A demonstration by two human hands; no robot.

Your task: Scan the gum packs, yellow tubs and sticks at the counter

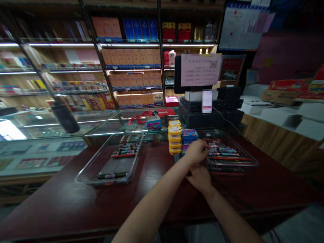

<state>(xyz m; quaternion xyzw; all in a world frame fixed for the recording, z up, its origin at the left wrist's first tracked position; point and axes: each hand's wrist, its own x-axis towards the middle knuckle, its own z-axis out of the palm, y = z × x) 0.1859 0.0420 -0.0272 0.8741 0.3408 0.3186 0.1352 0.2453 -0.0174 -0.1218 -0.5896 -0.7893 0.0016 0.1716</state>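
Lit shelving (160, 33) of boxed goods, background; dark red counter (76, 206), foreground, as logged from my remote feed.

Item: clear right tray (254, 163), on the counter's right side, with slim packets (225, 152) lying crosswise inside.
Item: clear left tray (87, 167), with fewer packets, well apart.
Item: yellow tubs (174, 140), stacked, just left of the blue boxes (189, 134); both stand between the trays.
Item: monitor (178, 77), bearing a pink notice, behind.

Left hand (198, 152): at the right tray's near-left corner, fingers loosely curled toward the packets; I cannot tell whether it grips anything.
Right hand (201, 176): just below the left wrist, fingers bent and partly hidden; its spread and any hold I cannot tell.

Step, my judgement: close two-handed handling beside the tray. My next move calls for uncrossing the wrists gently, without knocking the tubs.
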